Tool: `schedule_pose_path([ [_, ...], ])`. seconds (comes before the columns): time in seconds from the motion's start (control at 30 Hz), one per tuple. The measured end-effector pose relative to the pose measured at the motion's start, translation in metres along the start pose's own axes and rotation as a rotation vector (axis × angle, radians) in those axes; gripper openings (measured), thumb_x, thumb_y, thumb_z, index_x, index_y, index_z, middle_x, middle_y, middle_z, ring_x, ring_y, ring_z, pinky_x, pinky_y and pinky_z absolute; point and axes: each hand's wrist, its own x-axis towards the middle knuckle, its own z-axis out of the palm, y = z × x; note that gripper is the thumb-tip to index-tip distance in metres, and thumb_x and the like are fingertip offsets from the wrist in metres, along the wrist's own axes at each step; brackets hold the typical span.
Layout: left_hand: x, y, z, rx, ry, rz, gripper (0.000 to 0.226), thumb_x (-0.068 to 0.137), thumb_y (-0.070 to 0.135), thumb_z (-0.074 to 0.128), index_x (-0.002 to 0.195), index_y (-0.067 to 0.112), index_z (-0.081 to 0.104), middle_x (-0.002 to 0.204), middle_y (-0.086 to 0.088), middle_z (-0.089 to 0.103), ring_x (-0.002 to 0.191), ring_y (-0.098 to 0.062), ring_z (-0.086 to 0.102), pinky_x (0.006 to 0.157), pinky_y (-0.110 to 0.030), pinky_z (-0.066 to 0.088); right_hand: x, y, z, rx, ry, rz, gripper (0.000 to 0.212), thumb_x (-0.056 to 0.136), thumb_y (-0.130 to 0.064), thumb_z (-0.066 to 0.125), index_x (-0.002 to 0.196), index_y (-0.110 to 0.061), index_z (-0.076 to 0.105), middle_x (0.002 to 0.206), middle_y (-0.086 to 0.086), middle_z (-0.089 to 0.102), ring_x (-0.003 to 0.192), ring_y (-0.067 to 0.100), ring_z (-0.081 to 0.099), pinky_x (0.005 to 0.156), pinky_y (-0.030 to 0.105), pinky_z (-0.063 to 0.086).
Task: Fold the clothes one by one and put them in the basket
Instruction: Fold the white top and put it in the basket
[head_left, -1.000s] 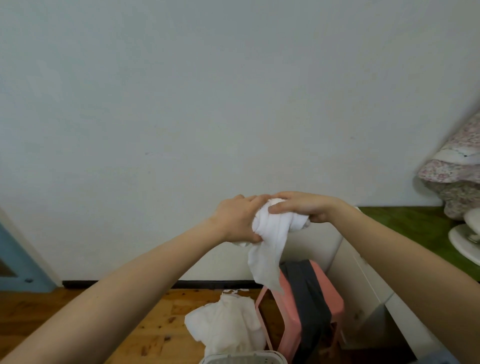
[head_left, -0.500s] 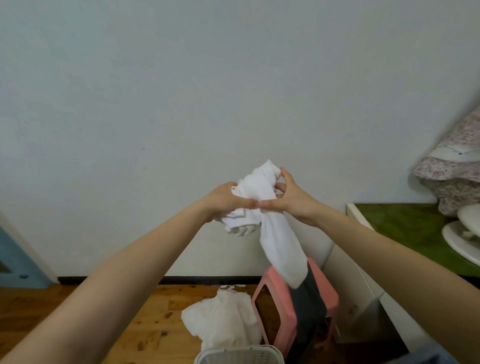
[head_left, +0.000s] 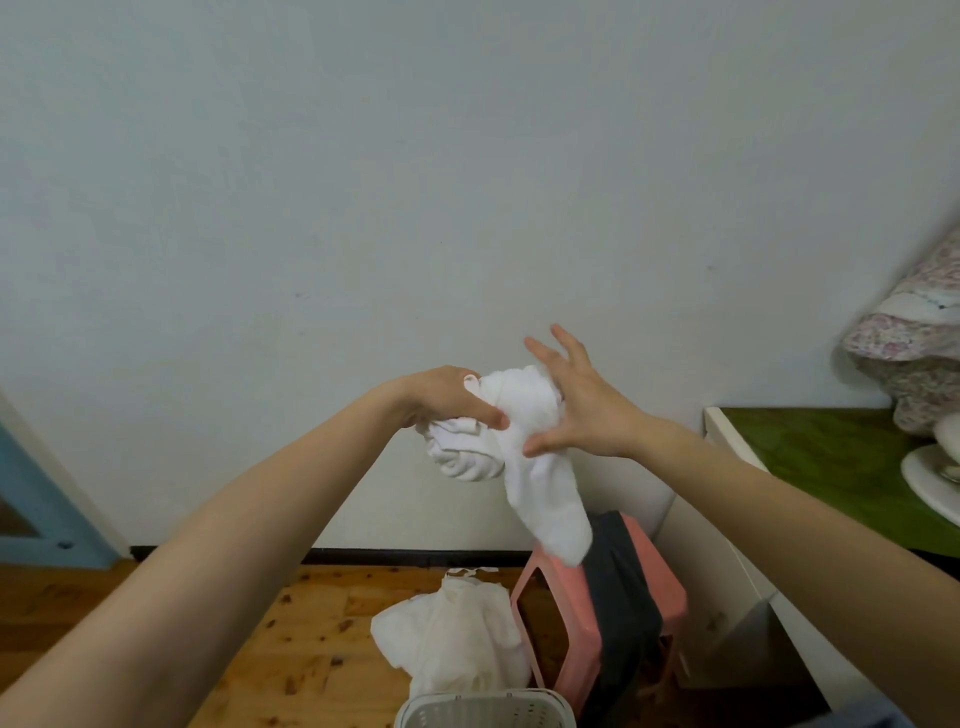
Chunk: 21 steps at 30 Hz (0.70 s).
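Observation:
I hold a small white garment (head_left: 519, 452) up in front of the wall, bunched at the top with one end hanging down. My left hand (head_left: 447, 400) grips the bunched part from the left. My right hand (head_left: 576, 400) presses against its right side, thumb on the cloth and fingers spread upward. The rim of a white basket (head_left: 483, 709) shows at the bottom edge, below my hands. A crumpled white garment (head_left: 457, 639) lies on the wooden floor. A dark grey garment (head_left: 621, 597) is draped over a pink stool (head_left: 550, 613).
A white cabinet with a green top (head_left: 810, 457) stands at the right, carrying a floral cloth bundle (head_left: 914, 358) and a white object (head_left: 935, 478). A blue door (head_left: 31, 499) is at the far left. The wall is close ahead.
My hands moved slightly lower and to the right. My right hand's fingers opened and spread upward off the cloth's top, and the bunched part rolled tighter under my left hand.

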Motion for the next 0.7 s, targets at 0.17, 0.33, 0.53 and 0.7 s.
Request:
schedule_pose_path([
  [0.17, 0.001, -0.005, 0.001, 0.002, -0.170, 0.047, 0.045, 0.058, 0.050, 0.076, 0.087, 0.021, 0.058, 0.076, -0.001, 0.054, 0.072, -0.019, 0.049, 0.059, -0.029, 0.035, 0.001, -0.001, 0.006, -0.439, -0.048, -0.222, 0.107, 0.063, -0.054, 0.081, 0.149, -0.032, 0.022, 0.156, -0.006, 0.024, 0.147, 0.024, 0.013, 0.118, 0.052, 0.011],
  [0.33, -0.005, 0.004, 0.008, 0.029, -0.167, 0.146, 0.049, 0.066, 0.052, 0.079, 0.101, 0.020, 0.063, 0.083, 0.007, 0.069, 0.081, -0.014, 0.065, 0.072, -0.028, 0.053, 0.000, -0.010, 0.006, -0.271, -0.032, -0.078, 0.072, 0.063, -0.049, 0.078, 0.125, -0.031, 0.046, 0.111, -0.012, 0.059, 0.097, 0.016, 0.061, 0.080, 0.038, 0.052],
  [0.53, -0.010, 0.017, 0.036, 0.512, 0.101, 0.261, 0.113, 0.051, 0.061, 0.082, 0.145, 0.034, 0.025, 0.128, 0.007, 0.051, 0.113, -0.019, 0.055, 0.094, -0.039, 0.049, 0.001, -0.005, 0.003, 0.142, -0.155, 0.212, 0.075, 0.059, -0.043, 0.085, 0.122, -0.029, 0.045, 0.110, -0.013, 0.057, 0.100, 0.009, 0.058, 0.083, 0.033, 0.053],
  [0.7, -0.013, 0.017, 0.041, 0.408, 0.102, 0.256, 0.094, 0.063, 0.042, 0.083, 0.140, 0.026, 0.031, 0.123, 0.008, 0.056, 0.108, -0.018, 0.056, 0.089, -0.036, 0.049, 0.003, -0.001, 0.001, 0.271, -0.221, 0.250, 0.074, 0.062, -0.044, 0.085, 0.125, -0.030, 0.048, 0.116, -0.012, 0.059, 0.106, 0.009, 0.058, 0.094, 0.034, 0.050],
])
